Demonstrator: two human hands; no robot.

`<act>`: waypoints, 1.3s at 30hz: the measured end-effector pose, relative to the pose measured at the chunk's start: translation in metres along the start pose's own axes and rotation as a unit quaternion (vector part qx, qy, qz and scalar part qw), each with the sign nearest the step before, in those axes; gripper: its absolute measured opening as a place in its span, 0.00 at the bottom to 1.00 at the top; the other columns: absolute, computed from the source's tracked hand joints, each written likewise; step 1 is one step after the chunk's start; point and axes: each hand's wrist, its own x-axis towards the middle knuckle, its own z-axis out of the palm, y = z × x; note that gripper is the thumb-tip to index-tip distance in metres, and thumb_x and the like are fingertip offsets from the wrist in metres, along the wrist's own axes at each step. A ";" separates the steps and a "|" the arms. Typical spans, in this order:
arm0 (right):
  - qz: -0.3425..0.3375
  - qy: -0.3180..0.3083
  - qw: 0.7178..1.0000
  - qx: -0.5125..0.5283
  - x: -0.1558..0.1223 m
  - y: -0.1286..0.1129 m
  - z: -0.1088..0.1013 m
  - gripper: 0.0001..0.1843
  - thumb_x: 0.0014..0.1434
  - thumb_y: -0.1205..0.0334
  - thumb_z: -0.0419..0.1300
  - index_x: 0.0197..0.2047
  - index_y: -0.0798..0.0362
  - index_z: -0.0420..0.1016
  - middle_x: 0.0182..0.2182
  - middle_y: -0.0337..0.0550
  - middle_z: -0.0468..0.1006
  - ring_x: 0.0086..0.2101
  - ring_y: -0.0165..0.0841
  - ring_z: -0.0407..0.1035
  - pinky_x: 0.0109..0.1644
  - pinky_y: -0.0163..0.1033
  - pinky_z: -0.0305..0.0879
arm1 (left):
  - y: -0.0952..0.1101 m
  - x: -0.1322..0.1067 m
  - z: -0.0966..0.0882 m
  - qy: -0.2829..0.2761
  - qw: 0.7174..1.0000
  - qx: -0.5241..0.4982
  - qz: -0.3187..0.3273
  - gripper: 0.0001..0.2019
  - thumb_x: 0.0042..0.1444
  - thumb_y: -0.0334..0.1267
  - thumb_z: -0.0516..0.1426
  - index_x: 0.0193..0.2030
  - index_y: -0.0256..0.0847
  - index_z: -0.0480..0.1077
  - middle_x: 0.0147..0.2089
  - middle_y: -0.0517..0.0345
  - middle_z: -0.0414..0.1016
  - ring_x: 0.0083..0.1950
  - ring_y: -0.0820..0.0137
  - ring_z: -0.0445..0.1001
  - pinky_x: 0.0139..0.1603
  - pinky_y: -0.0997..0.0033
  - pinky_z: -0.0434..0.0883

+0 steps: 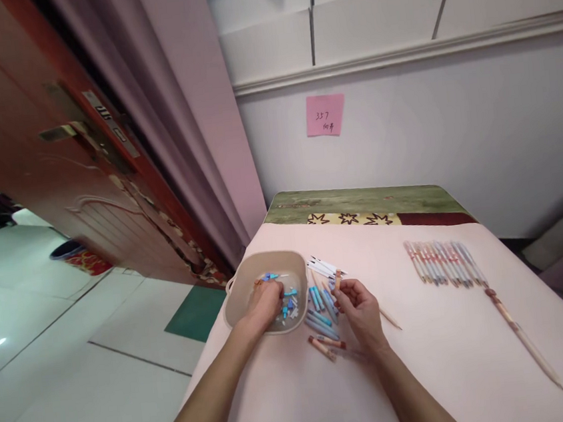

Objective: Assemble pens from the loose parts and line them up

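Observation:
My left hand [267, 302] reaches into a beige basin [239, 289], its fingers curled among small blue and white pen parts [291, 304]; what they grip, if anything, is hidden. My right hand [360, 310] is closed on a short brown-and-orange pen part [338, 280], held upright between thumb and fingers. Under and beside that hand lie several blue pen barrels [321, 324]. White pieces with dark tips [325, 267] are gathered behind them. Brown-ended pen barrels [322, 349] rest nearer to me.
A row of assembled pens [445, 264] lies on the right of the pink-covered table [429, 370]. One long pen with a brown top [523, 336] slants toward the right edge. A pink note [325, 116] is on the wall; a wooden door [123, 187] stands at left.

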 end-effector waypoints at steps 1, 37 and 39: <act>0.000 0.005 1.000 -0.002 0.001 -0.001 -0.001 0.16 0.53 0.49 0.65 0.37 0.53 0.70 0.29 0.39 0.75 0.27 0.29 0.68 0.30 0.34 0.67 | 0.001 0.000 0.001 -0.003 1.000 0.001 -0.003 0.08 0.40 0.26 0.54 0.25 0.40 0.73 0.28 0.48 0.75 0.35 0.58 0.73 0.35 0.64 0.62; -0.027 -0.095 0.995 0.015 -0.003 -0.020 0.001 0.12 0.56 0.52 0.62 0.37 0.52 0.75 0.27 0.38 0.73 0.23 0.26 0.62 0.25 0.32 0.62 | 0.108 -0.008 -0.012 0.148 0.765 -0.626 -0.020 0.10 0.47 0.40 0.64 0.35 0.39 0.78 0.28 0.57 0.77 0.29 0.73 0.71 0.30 0.75 0.67; -0.026 -0.095 0.995 0.018 -0.003 -0.020 0.001 0.12 0.56 0.52 0.62 0.37 0.52 0.75 0.28 0.39 0.73 0.23 0.27 0.62 0.25 0.32 0.62 | 0.108 -0.009 -0.013 0.151 0.769 -0.621 -0.020 0.09 0.47 0.39 0.64 0.35 0.38 0.78 0.29 0.56 0.78 0.30 0.72 0.73 0.32 0.74 0.68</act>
